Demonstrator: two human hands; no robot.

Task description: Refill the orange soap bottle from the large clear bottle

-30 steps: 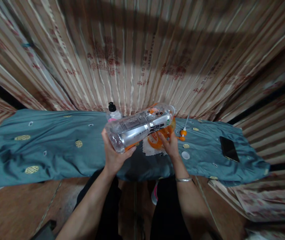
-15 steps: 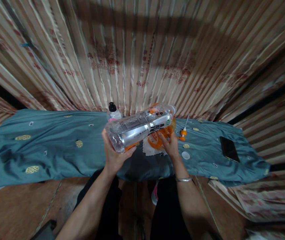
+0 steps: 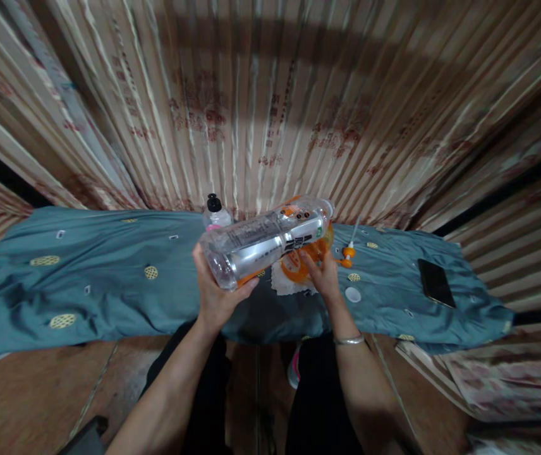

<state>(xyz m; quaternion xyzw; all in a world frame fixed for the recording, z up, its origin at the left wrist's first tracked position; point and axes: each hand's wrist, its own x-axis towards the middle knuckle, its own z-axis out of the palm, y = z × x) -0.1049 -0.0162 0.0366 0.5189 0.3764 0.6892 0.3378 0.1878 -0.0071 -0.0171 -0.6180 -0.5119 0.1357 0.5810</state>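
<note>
Gripped near its base by my left hand (image 3: 220, 300) is a large clear plastic bottle (image 3: 270, 240) with a silver label. It is tilted, its neck pointing right and lying above an orange bottle (image 3: 294, 266). My right hand (image 3: 323, 273) is closed around the orange bottle, which is partly hidden under the clear one. I cannot make out whether liquid is flowing between them. Beneath the orange bottle lies a white cloth or tissue (image 3: 284, 284). An orange pump top (image 3: 347, 253) with a thin tube rests to the right of my right hand.
A clear bottle with a black cap (image 3: 214, 203) stands behind my left hand. On the teal cover (image 3: 109, 284) lie a white round cap (image 3: 352, 294) and, farther right, a dark phone (image 3: 435, 282). A pleated curtain (image 3: 251, 114) hangs close behind the covered surface.
Both hands and the two bottles stay almost still. The view has shifted very slightly.
</note>
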